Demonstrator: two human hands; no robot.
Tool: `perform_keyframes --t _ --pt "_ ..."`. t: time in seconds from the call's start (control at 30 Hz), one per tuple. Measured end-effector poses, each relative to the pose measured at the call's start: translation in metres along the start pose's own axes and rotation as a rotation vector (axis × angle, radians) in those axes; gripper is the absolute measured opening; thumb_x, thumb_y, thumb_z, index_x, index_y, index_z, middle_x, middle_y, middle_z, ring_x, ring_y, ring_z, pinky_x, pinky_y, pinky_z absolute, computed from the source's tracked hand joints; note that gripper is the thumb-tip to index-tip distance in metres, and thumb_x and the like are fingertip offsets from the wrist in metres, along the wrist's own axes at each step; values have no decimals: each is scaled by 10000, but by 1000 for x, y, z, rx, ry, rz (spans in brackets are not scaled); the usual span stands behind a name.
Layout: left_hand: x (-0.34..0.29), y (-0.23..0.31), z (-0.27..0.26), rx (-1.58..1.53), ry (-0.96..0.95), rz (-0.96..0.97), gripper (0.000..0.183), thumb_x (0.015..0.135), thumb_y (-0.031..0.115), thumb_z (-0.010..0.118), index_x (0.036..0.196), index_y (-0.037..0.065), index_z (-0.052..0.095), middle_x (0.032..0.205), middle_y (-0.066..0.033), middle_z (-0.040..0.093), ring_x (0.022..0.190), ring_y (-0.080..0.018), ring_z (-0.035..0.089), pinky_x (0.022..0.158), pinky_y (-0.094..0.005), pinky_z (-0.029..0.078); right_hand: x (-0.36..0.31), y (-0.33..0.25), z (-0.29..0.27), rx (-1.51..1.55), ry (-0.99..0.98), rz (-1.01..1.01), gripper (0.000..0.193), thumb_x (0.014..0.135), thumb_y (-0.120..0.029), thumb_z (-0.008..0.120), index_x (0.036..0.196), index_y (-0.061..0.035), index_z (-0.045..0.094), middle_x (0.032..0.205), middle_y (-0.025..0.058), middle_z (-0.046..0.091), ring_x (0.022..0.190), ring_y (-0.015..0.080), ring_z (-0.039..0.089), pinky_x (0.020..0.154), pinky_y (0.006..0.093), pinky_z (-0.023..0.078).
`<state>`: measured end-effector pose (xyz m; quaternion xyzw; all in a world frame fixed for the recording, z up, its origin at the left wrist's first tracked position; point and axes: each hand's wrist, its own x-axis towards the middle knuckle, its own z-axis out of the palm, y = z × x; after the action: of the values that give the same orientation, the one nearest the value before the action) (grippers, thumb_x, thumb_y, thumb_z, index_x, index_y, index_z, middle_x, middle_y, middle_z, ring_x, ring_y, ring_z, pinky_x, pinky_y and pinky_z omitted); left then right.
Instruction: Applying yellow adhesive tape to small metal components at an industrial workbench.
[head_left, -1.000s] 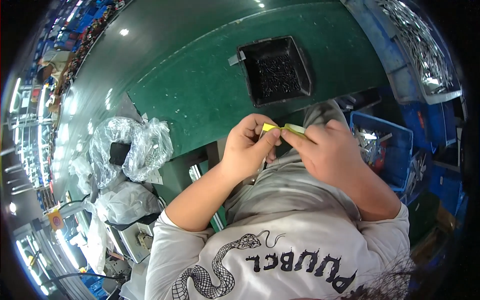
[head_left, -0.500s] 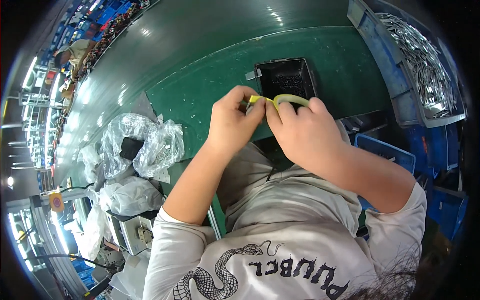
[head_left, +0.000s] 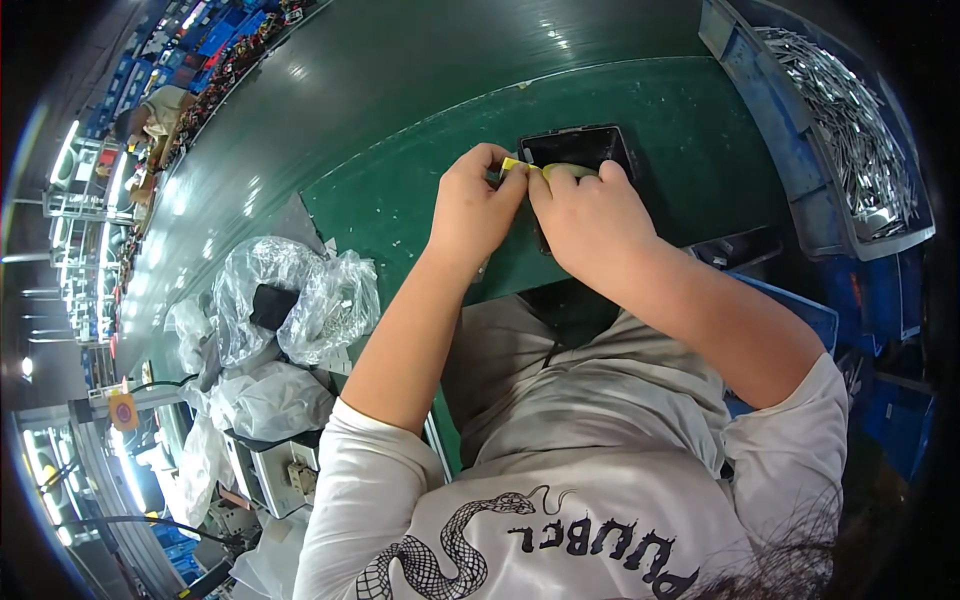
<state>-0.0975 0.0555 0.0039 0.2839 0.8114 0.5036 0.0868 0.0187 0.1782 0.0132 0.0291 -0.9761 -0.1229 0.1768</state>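
Grip: left hand (head_left: 474,208) pinches yellow strip (head_left: 510,164); right hand (head_left: 597,217) apparently clasps half-hidden roll (head_left: 572,170). I read step as strip handling; next move calls for steady pinch.

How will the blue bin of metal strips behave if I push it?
The blue bin is probably heavy, given the many metal strips piled inside. Its walls hold their shape, so it's likely stiff. The loose, jumbled strips may shift.

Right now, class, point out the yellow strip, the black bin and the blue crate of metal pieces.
Yellow strip (head_left: 511,164): head view, its left end.
Black bin (head_left: 572,146): head view, inner far wall.
Blue crate (head_left: 763,100): head view, left wall.
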Motion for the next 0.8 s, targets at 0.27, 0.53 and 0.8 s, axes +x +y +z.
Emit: perform_keyframes --t 0.27,0.53,0.8 --pt "10 3 0 24 -7 5 174 863 138 685 919 -20 639 757 -105 636 605 -140 549 575 -291 470 9 8 -2 146 -85 28 345 854 -156 560 1173 -36 613 873 20 611 784 162 635 691 342 394" --pt "19 -2 2 -27 -12 -33 169 877 141 678 928 -10 625 735 -61 633 592 -102 566 537 -258 458 9 5 5 116 -11 57 386 858 -153 545 1215 -17 602 918 43 623 830 167 636 712 340 398" --pt "19 -4 0 -19 40 -2 171 887 148 665 925 -11 613 716 -60 626 535 -104 566 493 -266 447 4 6 -2 135 0 53 397 847 -124 531 1218 -8 610 921 62 620 796 174 633 713 339 393"
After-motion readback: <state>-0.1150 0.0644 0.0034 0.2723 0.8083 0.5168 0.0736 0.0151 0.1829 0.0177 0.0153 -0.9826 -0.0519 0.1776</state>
